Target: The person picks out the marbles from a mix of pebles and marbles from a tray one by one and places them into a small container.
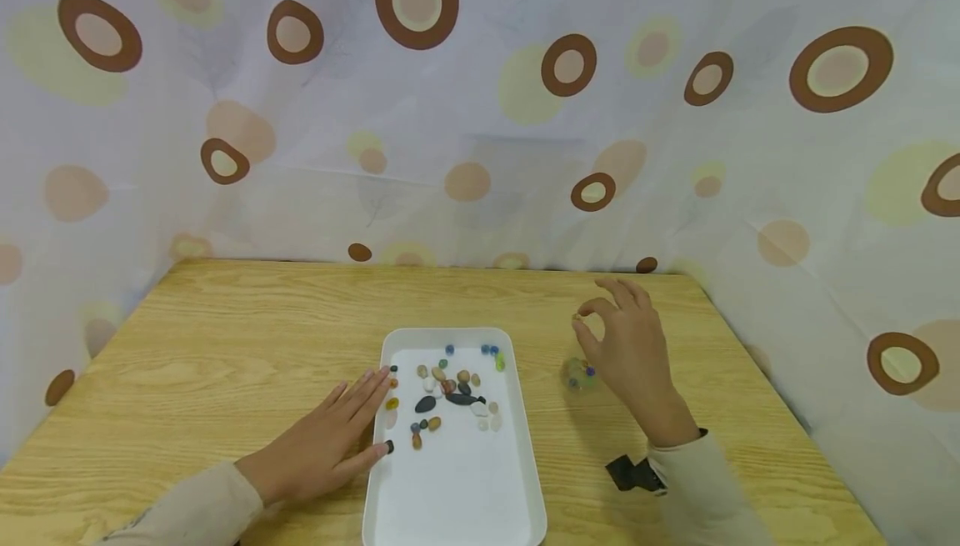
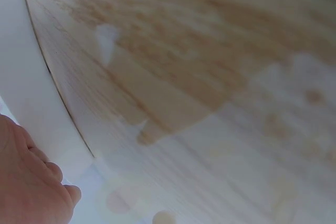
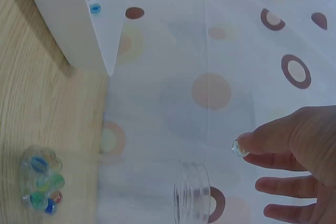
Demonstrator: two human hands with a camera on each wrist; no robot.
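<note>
My right hand (image 1: 633, 354) pinches a small clear glass marble (image 3: 239, 149) between thumb and forefinger, the other fingers spread loosely. In the right wrist view the marble is beyond the mouth of a clear jar (image 3: 191, 195), with several coloured marbles (image 3: 43, 182) at its bottom. The jar stands on the table to the right of a white tray (image 1: 465, 496). Along the tray's left rim rests my left hand (image 1: 330, 446), its fingers extended, the thumb by a dark stone (image 1: 389, 447). Only part of that hand shows in the left wrist view.
Inside the tray lie several pebbles, among them a long black stone (image 1: 461, 399), white stones (image 1: 479, 408) and blue marbles (image 1: 450, 350). A yellow-green piece (image 1: 500, 361) lies near its right wall. The wooden table (image 1: 262, 321) meets a patterned curtain (image 1: 480, 112) behind.
</note>
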